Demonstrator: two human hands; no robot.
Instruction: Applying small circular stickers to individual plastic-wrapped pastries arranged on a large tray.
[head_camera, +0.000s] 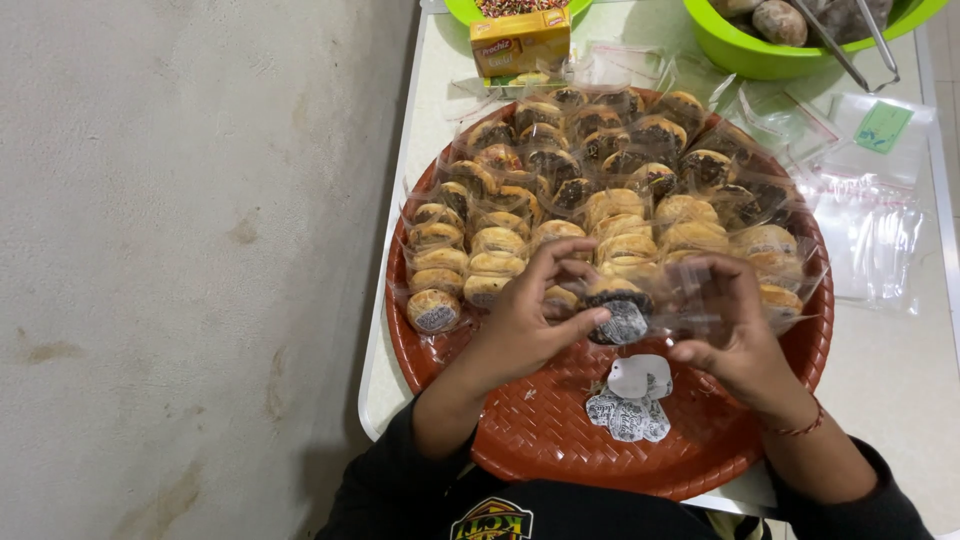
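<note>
Over the near half of a round red woven tray (540, 430), my left hand (530, 320) pinches a small baked pastry (615, 300) with a patterned paper base. My right hand (735, 335) holds a clear plastic bag (690, 295) right beside the pastry. Whether the pastry is partly inside the bag I cannot tell. Rows of bagged pastries (600, 200) fill the far half of the tray, pale ones nearer, dark-topped ones farther. A few loose paper liners (632, 400) lie on the tray below my hands.
The tray sits on a white table (890, 350) beside a grey concrete floor (180, 260). Empty clear bags (865, 220) lie to the right. A green bowl (770, 55) with tongs (850, 45), a yellow box (520, 42) and another green bowl (465, 10) stand at the back.
</note>
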